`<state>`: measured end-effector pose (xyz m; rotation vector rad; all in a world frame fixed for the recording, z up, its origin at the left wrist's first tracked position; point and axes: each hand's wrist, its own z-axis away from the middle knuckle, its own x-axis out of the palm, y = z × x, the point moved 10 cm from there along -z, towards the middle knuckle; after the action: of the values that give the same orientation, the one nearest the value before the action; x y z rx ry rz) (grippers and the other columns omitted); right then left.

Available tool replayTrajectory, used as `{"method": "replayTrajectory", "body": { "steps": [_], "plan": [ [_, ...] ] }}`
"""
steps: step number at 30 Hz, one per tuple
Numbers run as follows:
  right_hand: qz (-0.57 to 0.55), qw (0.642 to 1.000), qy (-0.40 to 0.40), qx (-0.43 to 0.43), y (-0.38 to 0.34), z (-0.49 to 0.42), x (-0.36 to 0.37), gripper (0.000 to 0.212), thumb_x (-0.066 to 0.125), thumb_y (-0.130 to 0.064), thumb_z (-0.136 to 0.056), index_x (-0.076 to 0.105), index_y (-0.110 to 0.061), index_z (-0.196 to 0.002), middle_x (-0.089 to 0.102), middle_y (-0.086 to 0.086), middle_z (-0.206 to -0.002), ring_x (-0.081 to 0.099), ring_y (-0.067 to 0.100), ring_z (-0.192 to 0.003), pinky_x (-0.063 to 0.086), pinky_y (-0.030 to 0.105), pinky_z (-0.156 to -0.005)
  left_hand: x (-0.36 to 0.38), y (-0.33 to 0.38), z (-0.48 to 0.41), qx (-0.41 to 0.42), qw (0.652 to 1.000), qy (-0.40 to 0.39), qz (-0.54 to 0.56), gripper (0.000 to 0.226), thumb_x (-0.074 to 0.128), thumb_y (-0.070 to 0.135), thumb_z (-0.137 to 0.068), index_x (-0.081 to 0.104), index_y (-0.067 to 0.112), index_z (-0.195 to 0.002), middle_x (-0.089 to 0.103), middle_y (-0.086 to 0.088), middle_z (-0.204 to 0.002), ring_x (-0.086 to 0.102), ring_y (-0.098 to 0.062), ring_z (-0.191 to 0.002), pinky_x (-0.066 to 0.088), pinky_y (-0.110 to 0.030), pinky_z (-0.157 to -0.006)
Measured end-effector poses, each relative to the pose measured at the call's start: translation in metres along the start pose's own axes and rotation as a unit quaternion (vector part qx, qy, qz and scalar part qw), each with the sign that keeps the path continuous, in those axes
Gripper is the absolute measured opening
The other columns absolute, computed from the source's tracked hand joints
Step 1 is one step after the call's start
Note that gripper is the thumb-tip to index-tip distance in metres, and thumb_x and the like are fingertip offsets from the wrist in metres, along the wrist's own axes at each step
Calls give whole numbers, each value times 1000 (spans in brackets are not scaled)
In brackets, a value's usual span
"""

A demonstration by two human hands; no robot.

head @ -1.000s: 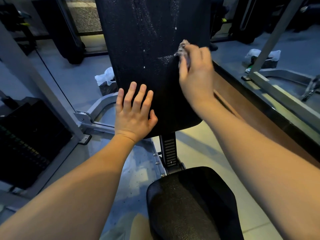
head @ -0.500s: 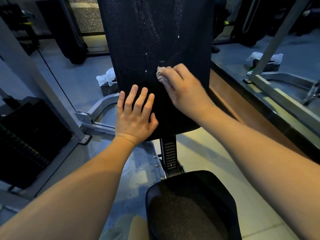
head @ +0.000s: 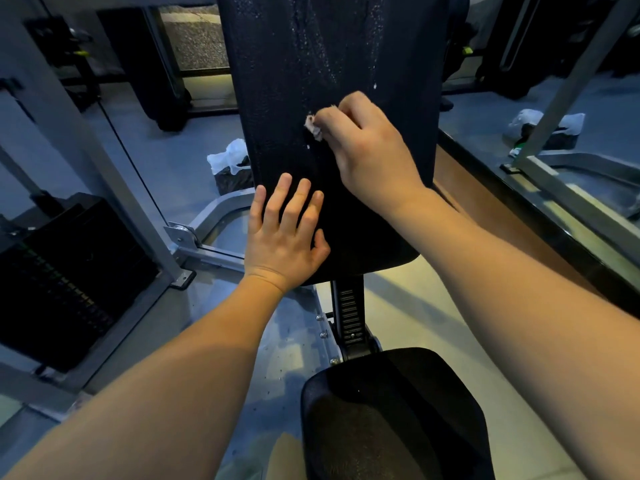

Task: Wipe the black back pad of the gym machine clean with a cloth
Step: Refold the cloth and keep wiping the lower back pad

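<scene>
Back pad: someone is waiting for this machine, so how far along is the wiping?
Done: the lower back pad around the flat left hand looks dark and free of specks. In hand: the right hand presses a small cloth against mid pad. Left: white streaks run down the upper pad, and one speck sits just below the cloth. Roughly half done, I would judge.

I see floor: pale tiles at centre, grey surface toward 10 and 2 o'clock. Grey machine frame stands at 9 o'clock, weight stack beside it. White bag on dark box at 11 o'clock. Second white bag at 2 o'clock.
</scene>
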<state>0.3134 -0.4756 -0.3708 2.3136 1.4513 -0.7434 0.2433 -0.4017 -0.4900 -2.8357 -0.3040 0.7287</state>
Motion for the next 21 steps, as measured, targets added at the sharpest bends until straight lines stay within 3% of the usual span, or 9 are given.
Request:
{"method": "replayTrajectory", "body": {
  "steps": [8,11,17,21],
  "plan": [
    [-33,999,33,26,-3,-11,-2,21,51,-19,-105,68,-11,-116,57,11,-104,55,24,-86,51,43,-65,2,-1,2,-4,1000,-2,-5,53,54,33,-92,58,8,-139,43,-11,-147,32,-36,-144,13,-55,-124],
    [-33,999,1,0,-7,-10,1,20,53,-19,-105,68,-16,-119,57,9,-107,55,23,-91,51,43,-70,2,-1,2,-1,1000,-3,-5,53,54,33,-92,57,9,-139,41,-11,-147,32,-36,-143,14,-55,-124],
    [26,984,-147,-101,-16,48,20,25,51,-24,-106,59,-25,-130,54,3,-119,49,19,-99,53,43,-63,2,-1,3,2,1000,3,-3,53,55,34,-92,55,8,-139,38,-7,-148,32,-33,-142,12,-54,-124],
    [44,984,-126,-114,-16,41,15,19,50,-23,-105,60,-18,-121,53,8,-111,50,24,-94,52,44,-58,2,-1,3,2,1000,8,-3,52,53,34,-92,57,8,-137,40,-7,-145,34,-33,-140,13,-54,-124]
  ]
}}
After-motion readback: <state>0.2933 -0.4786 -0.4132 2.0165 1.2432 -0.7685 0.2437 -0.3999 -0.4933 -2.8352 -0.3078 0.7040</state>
